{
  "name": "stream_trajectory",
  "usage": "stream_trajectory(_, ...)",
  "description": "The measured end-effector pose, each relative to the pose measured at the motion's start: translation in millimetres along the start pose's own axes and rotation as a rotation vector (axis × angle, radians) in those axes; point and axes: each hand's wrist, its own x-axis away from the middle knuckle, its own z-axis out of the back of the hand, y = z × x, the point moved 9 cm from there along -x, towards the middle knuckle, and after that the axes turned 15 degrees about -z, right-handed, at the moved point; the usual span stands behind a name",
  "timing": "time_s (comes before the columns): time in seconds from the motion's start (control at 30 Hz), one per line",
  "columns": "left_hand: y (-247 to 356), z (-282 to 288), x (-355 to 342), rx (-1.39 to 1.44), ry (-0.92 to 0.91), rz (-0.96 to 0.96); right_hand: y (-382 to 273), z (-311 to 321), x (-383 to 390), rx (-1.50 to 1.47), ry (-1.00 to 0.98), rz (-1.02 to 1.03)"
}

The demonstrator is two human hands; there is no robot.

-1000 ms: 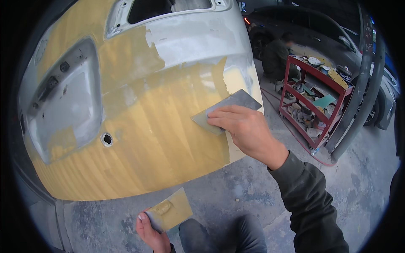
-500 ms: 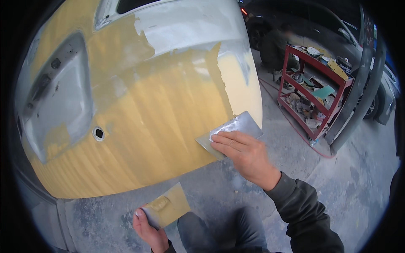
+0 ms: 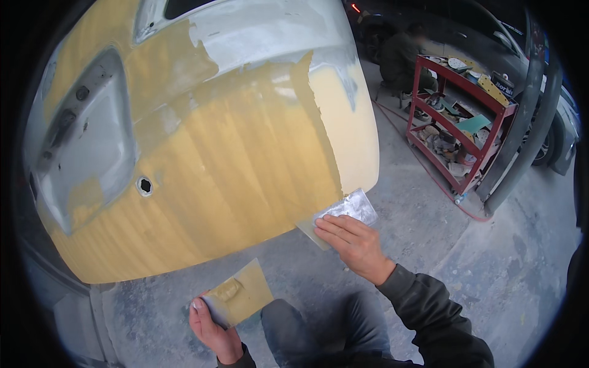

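Observation:
My right hand [image 3: 359,248] grips a flat metal spreader [image 3: 362,207], fingers pressed on its face, at the lower right edge of a car body panel [image 3: 239,141]. Yellowish filler coats much of that panel, with grey areas above. Along its right side runs a smooth, paler cream strip of filler [image 3: 345,138], ending just above the spreader. Lower down, my left hand [image 3: 213,331] holds a thin rectangular plate [image 3: 256,289] by its corner, thumb on top. A lump of yellowish filler [image 3: 229,290] sits on that plate.
At the right stands a red shelf cart [image 3: 464,142] loaded with sanding discs, cans and scraps. Beside it rises a dark post [image 3: 532,116]; a red hose [image 3: 423,164] lies on the floor. Another person [image 3: 399,58] sits behind the cart near a dark car [image 3: 454,30].
My right hand has drawn the spreader downward to the panel's lower edge, uncovering more of the cream strip. My left hand keeps its hold on the plate, shifted slightly.

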Motion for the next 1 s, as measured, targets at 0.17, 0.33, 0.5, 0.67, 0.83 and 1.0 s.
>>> stream_trajectory(0.17,14,-7,2,0.018,-0.005,-0.007,17,2,21,0.042,-0.020,-0.040)
stream_trajectory(0.33,16,9,3,0.030,-0.033,-0.020,24,85,-45,0.033,0.251,-0.027)
stream_trajectory(0.5,11,24,-2,0.018,0.034,-0.045,20,115,-164,0.045,0.385,0.178)
stream_trajectory(0.67,12,26,-2,0.013,0.114,-0.054,20,98,-220,0.078,0.407,0.265)
stream_trajectory(0.83,15,28,4,-0.187,0.083,0.009,22,80,-231,0.039,0.379,0.232)
stream_trajectory(1.0,0,18,4,-0.123,0.097,0.041,18,75,-231,0.051,0.233,0.208)
